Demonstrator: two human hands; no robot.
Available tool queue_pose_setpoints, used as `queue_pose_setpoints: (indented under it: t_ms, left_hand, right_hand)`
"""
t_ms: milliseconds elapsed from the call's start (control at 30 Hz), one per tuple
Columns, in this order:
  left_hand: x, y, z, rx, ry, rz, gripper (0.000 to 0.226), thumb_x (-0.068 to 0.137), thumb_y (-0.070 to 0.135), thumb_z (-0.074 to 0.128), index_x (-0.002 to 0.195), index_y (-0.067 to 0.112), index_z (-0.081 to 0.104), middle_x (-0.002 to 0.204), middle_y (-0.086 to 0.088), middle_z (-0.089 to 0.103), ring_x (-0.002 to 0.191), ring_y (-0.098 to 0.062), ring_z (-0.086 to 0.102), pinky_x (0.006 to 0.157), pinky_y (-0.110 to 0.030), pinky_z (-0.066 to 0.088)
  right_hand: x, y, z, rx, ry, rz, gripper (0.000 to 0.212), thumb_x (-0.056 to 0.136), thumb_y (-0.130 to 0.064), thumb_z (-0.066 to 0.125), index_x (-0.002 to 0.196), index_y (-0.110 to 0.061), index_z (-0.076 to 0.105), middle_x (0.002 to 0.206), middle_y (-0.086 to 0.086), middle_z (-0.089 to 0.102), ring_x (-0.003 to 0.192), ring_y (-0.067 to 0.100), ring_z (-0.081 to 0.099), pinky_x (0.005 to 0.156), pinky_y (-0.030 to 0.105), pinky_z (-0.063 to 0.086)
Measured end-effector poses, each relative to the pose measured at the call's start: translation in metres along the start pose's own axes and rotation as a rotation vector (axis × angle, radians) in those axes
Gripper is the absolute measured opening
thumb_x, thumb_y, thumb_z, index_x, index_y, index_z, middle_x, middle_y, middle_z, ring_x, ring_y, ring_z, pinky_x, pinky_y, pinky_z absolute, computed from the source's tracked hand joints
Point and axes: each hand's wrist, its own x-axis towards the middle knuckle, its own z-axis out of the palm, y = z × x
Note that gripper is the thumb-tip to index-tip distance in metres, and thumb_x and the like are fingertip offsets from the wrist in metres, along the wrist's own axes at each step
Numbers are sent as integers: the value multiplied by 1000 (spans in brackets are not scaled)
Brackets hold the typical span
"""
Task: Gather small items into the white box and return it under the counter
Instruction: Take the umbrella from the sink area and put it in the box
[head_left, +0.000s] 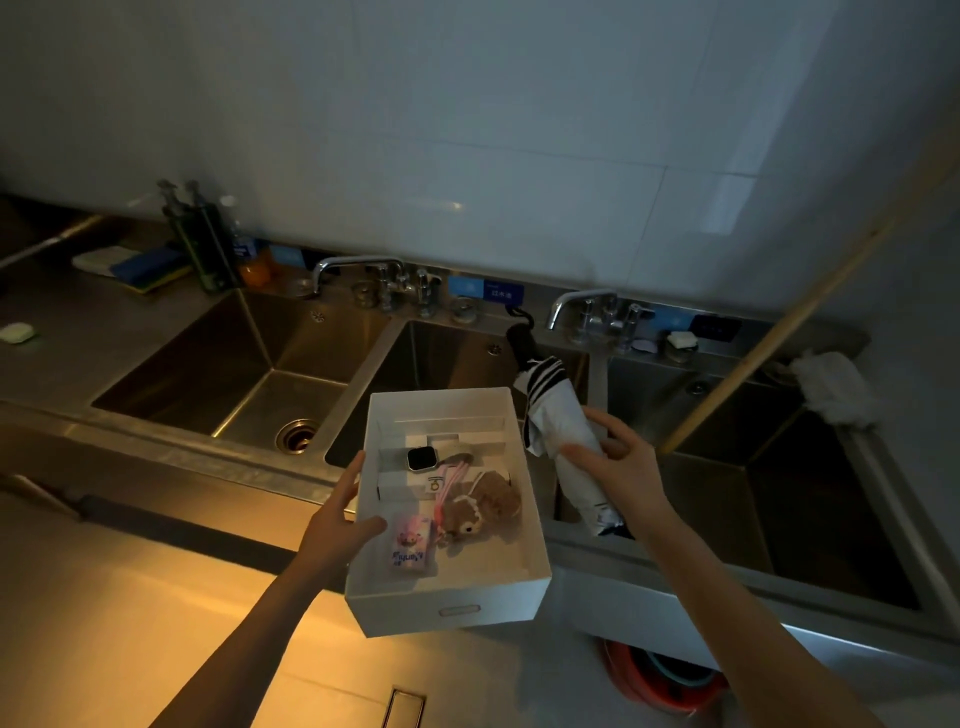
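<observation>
My left hand (340, 525) grips the left wall of the white box (524, 525), held in the air in front of the steel sink counter. In the box lie a smartwatch (422, 458), a brown plush toy (485, 506), a pink tissue pack (410, 545) and a small white carton (402, 480). My right hand (615, 460) is wrapped around a folded white umbrella (558, 426) with black stripes and a black handle, just to the right of the box and above the counter's front edge.
Three steel sinks (249, 374) run along the counter, each with faucets (332, 267) behind. Soap bottles (200, 239) and sponges (140, 262) stand at back left. A wooden mop handle (810, 306) leans across the right sink. Coloured basins (670, 680) sit under the counter.
</observation>
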Motion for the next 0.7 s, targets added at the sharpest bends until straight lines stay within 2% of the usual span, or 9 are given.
queue_pose_setpoints:
  t_ms: [100,200,267,367,400,500,600,700]
  left_hand:
    - [-2,-1,-1,-18,-7,-8,90,81,13,71,145,49,20,135,-1,48,105,-20,57,76,-41,56]
    - [-6,1,-3,-4,-15,1,90,77,19,71,140,58,19,131,4,50,108,-24,58,81,-48,57]
    - [-9,4,-5,4,-14,8,90,69,30,70,132,69,18,127,9,50,105,-22,59,79,-45,58]
    - [-8,1,-6,9,-23,29,90,62,41,68,128,73,16,126,10,50,106,-22,59,79,-44,58]
    - [-7,0,-7,9,-26,35,91,62,41,68,130,72,16,126,9,50,106,-22,59,80,-45,58]
    - [-7,-2,-7,21,-20,45,92,66,35,69,131,71,14,128,10,50,108,-21,59,81,-45,58]
    - [-7,-4,-6,38,-10,52,91,67,36,68,127,75,12,131,11,48,106,-15,57,77,-35,58]
    - [-5,-5,-5,59,4,58,91,69,35,69,126,76,10,137,9,45,104,-11,54,72,-27,56]
  right_hand:
    - [1,-14,26,-21,-85,-57,51,68,-34,81,109,-54,58,110,-16,62,93,2,64,67,21,57]
    - [-1,-20,56,-58,-146,-68,52,70,-32,80,117,-43,59,112,-14,60,93,1,62,64,18,55]
    - [-4,-18,76,-89,-192,-61,49,71,-31,79,113,-46,58,107,-17,59,89,-1,62,61,15,54]
    - [-11,-9,98,-176,-229,-12,51,69,-37,78,114,-47,56,101,-18,57,91,6,61,71,27,56]
    - [-13,-4,104,-232,-219,0,53,69,-38,77,116,-46,55,100,-19,55,91,6,58,72,26,54]
    - [-16,9,117,-307,-194,26,55,71,-34,77,120,-41,54,96,-18,53,87,4,56,67,20,50]
    - [-17,20,127,-345,-207,22,58,73,-30,76,125,-35,53,103,-8,59,83,4,59,59,15,46]
    - [-16,32,133,-394,-222,15,62,74,-32,74,131,-30,50,109,-1,61,90,12,61,73,29,56]
